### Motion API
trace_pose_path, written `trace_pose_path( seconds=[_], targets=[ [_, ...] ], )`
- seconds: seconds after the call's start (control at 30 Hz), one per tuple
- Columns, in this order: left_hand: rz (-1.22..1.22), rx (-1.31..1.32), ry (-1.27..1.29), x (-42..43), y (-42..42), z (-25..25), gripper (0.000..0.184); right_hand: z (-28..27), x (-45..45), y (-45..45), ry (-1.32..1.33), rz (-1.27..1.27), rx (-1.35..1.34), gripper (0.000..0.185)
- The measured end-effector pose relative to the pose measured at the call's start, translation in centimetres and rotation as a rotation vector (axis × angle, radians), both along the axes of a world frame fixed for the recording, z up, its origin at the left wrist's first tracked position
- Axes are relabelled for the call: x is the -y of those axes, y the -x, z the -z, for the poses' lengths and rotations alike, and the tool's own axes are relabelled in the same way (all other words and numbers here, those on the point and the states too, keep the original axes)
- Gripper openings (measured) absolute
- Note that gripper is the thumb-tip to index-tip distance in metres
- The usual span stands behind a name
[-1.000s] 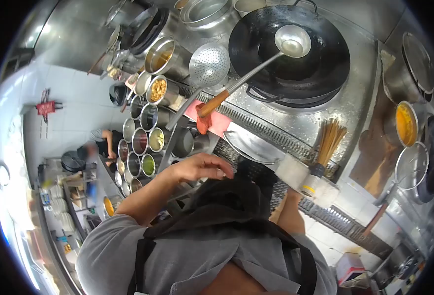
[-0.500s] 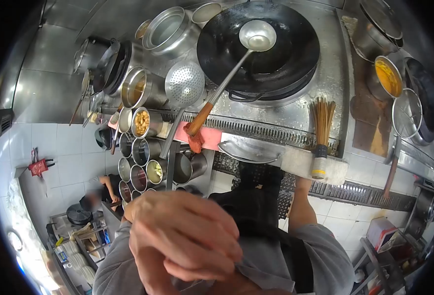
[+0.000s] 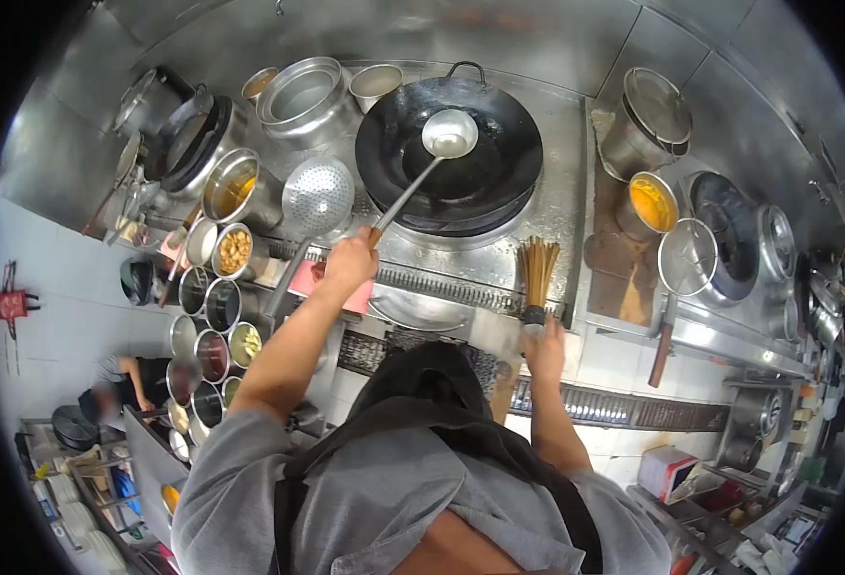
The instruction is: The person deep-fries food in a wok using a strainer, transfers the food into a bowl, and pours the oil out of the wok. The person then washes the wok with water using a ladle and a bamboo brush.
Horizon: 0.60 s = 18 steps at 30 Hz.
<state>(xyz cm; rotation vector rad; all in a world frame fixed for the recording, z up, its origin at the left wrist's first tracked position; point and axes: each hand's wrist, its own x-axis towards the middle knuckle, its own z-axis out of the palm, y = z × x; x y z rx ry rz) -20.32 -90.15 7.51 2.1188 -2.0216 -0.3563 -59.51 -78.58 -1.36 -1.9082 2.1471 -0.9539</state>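
Observation:
My left hand (image 3: 351,263) is closed round the wooden end of a long ladle (image 3: 450,134). The ladle's bowl lies inside a black wok (image 3: 509,163) on the stove, with a little liquid in it. Beside that hand a perforated skimmer (image 3: 318,195) rests with its handle towards me. Under the wrist a pink cloth (image 3: 357,299) and part of something red show. On the right, my right hand (image 3: 544,351) has its fingers round the lower end of a bamboo wok brush (image 3: 539,271), whose bristles point away from me. The fingertips are slightly blurred.
Metal pots and containers (image 3: 233,251) of ingredients crowd the left side. On the right stand a lidded pot (image 3: 654,107), a pot of orange food (image 3: 651,203), a wire strainer (image 3: 688,257) and another wok (image 3: 724,230). A person (image 3: 145,379) is at the lower left.
My left hand has gone from close to the camera down to the ladle handle and gripped it. My right hand has come up onto the brush handle. The view has shifted.

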Motion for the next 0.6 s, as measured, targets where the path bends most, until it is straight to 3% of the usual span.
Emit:
trace_pose_path(
  seconds=[0.03, 0.07, 0.1, 0.17, 0.2, 0.23, 0.3, 0.33, 0.37, 0.43, 0.47, 0.5, 0.57, 0.6],
  targets=[
    [0.024, -0.085, 0.057, -0.3, 1.1, -1.9, 0.043, 1.0, 0.7, 0.0, -0.219, -0.017, 0.025, 0.055],
    [-0.17, -0.469, -0.217, -0.5, 1.8, -4.2, 0.037, 1.9, 1.0, -0.2, -0.439, -0.032, 0.055, 0.066],
    [-0.177, -0.476, -0.207, -0.7, 1.6, -5.3, 0.037, 2.5, 1.3, -0.3, -0.431, -0.041, 0.047, 0.066],
    [-0.385, -1.437, -0.615, -1.3, 0.8, -6.6, 0.033, 3.4, 2.0, -0.3, -0.473, 0.039, 0.077, 0.069],
    [-0.413, -1.616, -0.694, -2.2, 0.6, -7.4, 0.027, 1.8, 2.8, -0.3, -0.571, 0.08, 0.167, 0.066],
    [-0.415, -1.633, -0.686, -2.8, 0.2, -7.5, 0.027, 1.7, 3.4, 0.3, -0.568, 0.072, 0.151, 0.066],
    [-0.364, -1.834, -0.869, -3.6, -1.2, -7.3, 0.028, 1.7, 4.5, 2.1, -0.492, 0.228, 1.045, 0.056],
    [-0.331, -1.713, -0.808, -3.8, -1.7, -7.3, 0.029, 1.2, 4.9, 3.4, -0.517, 0.254, 1.356, 0.047],
    [-0.34, -1.721, -0.811, -3.9, -2.1, -7.3, 0.029, 0.6, 5.2, 4.5, -0.509, 0.22, 1.421, 0.048],
    [-0.252, -1.127, -0.639, -2.9, -3.3, -8.2, 0.03, -4.6, 5.6, 2.3, -0.306, 0.128, 1.599, 0.055],
    [-0.123, -0.717, -0.528, -2.0, -3.9, -9.0, 0.028, -7.8, 6.0, 0.6, -0.315, 0.123, 1.593, 0.055],
    [-0.133, -0.722, -0.531, -1.3, -4.3, -9.7, 0.028, -10.9, 7.0, -1.7, -0.217, 0.081, 1.567, 0.057],
    [0.201, 0.125, -0.092, 0.1, -5.0, -11.4, 0.026, -12.4, 10.6, -4.2, -0.142, -0.037, 1.452, 0.062],
    [0.197, 0.126, -0.098, 1.1, -5.1, -13.0, 0.026, -12.5, 13.1, -4.8, -0.159, -0.114, 1.364, 0.064]
  ],
)
